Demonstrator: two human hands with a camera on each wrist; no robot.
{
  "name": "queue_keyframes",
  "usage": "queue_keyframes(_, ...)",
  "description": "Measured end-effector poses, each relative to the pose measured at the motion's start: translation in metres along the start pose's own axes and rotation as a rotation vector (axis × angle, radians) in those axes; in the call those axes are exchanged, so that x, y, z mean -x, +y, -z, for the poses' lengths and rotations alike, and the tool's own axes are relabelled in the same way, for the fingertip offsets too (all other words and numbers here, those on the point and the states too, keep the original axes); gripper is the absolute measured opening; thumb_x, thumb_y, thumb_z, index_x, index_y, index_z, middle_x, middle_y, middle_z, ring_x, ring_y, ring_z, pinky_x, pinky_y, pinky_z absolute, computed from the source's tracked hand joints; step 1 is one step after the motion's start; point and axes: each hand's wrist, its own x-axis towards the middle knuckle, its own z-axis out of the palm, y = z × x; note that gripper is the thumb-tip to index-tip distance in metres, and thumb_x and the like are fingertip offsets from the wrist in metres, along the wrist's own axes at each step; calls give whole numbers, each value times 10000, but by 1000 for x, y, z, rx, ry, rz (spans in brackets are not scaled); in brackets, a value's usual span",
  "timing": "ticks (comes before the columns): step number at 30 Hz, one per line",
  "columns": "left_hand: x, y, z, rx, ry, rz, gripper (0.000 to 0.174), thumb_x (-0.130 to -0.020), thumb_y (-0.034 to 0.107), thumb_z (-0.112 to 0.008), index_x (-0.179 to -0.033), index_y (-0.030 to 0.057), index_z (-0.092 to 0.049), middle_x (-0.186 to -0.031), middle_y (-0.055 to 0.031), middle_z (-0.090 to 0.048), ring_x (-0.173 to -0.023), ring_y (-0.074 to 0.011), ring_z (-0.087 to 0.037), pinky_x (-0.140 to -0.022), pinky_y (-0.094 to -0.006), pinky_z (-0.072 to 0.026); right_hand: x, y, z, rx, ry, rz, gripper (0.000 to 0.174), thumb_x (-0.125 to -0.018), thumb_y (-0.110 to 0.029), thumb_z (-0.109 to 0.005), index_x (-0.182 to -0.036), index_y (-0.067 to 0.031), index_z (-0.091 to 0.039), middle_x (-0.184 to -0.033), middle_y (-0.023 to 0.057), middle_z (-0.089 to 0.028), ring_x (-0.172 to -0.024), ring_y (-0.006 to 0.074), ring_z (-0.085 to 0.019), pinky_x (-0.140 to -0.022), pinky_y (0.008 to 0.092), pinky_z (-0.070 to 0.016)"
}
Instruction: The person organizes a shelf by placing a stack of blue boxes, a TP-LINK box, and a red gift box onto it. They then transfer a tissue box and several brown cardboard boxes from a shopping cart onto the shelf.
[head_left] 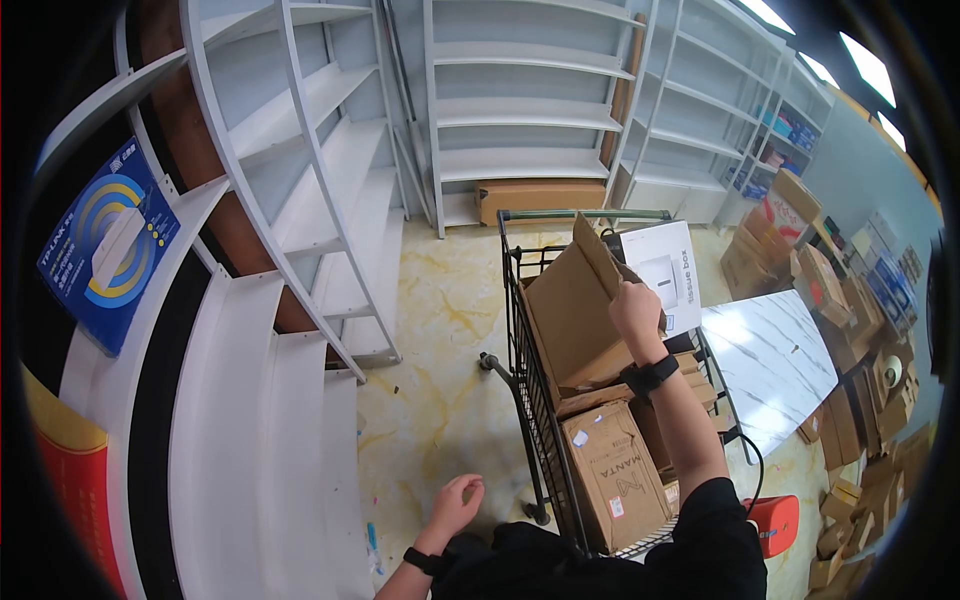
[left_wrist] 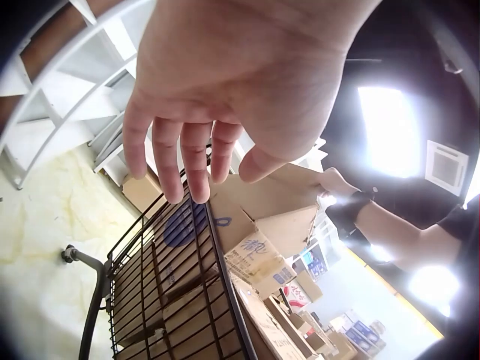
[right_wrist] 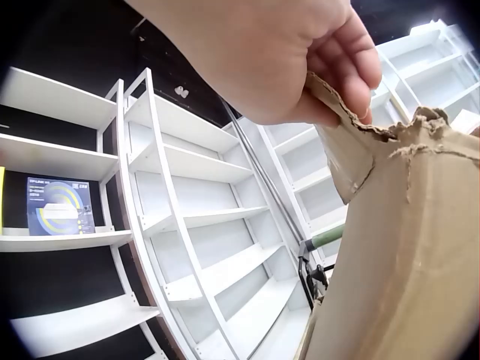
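Note:
My right hand point(head_left: 637, 312) pinches the torn upper edge of a large brown cardboard box point(head_left: 565, 310). In the right wrist view, the thumb and curled fingers point(right_wrist: 352, 64) grip the ragged cardboard point(right_wrist: 405, 247). The box stands tilted in a black wire cart point(head_left: 520, 360), and its inside is hidden from the head view. Nearer to me in the cart lies a closed carton marked MANTA point(head_left: 617, 475). A white tissue box carton point(head_left: 660, 275) sits behind the right hand. My left hand point(head_left: 458, 505) hangs beside the cart with relaxed fingers point(left_wrist: 196, 161), holding nothing.
White shelving point(head_left: 250, 420) runs along the left, bearing a blue TP-LINK box point(head_left: 112, 245). More shelves point(head_left: 530, 110) line the back wall. Right of the cart are a marble-patterned board point(head_left: 770, 365), a red case point(head_left: 775, 525) and piled cartons point(head_left: 850, 400).

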Motion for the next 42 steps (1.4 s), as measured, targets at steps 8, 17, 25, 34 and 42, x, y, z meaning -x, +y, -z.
queue_keyframes(8,-6,2,-4,-27,-22,-6,195,-793,150,-583,-938,20,-592,-858,-138,-618,-797,-259,-615,-697,-325,-475,6,-4,-5,-14,60,50,106,-664,-61,-511,-583,-24,-568,-578,164,-577,-548,307,-598,-524,374,-487)
queue_keyframes(17,-10,-4,-10,-39,-63,13,196,-791,144,-585,-940,15,-591,-856,-135,-622,-800,-251,-614,-703,-318,-476,89,-14,-74,-228,-655,108,350,-804,-334,-527,-693,-22,-642,-693,187,-613,-645,351,-601,-611,429,-488)
queue_keyframes(25,-11,-6,-9,-20,-51,32,195,-795,140,-584,-939,9,-593,-845,-138,-623,-787,-248,-615,-708,-313,-477,110,26,-56,-229,-407,-426,404,-803,-352,-494,-661,0,-634,-656,221,-593,-661,372,-599,-609,441,-489)
queue_keyframes(34,-7,-14,-25,-34,-109,84,201,-801,156,-577,-939,11,-593,-851,-147,-622,-791,-254,-616,-703,-317,-479,154,68,-71,-906,-863,-1308,411,-773,-361,-481,-937,5,-573,-756,172,-628,-720,262,-644,-565,336,-525)
queue_keyframes(42,-4,-18,-39,-61,-163,75,209,-793,160,-576,-944,15,-588,-866,-144,-621,-811,-263,-613,-704,-328,-477,162,84,-119,-1550,-858,-1482,337,-785,-100,-424,-1098,24,-412,-1057,233,-514,-823,359,-602,-658,369,-558)
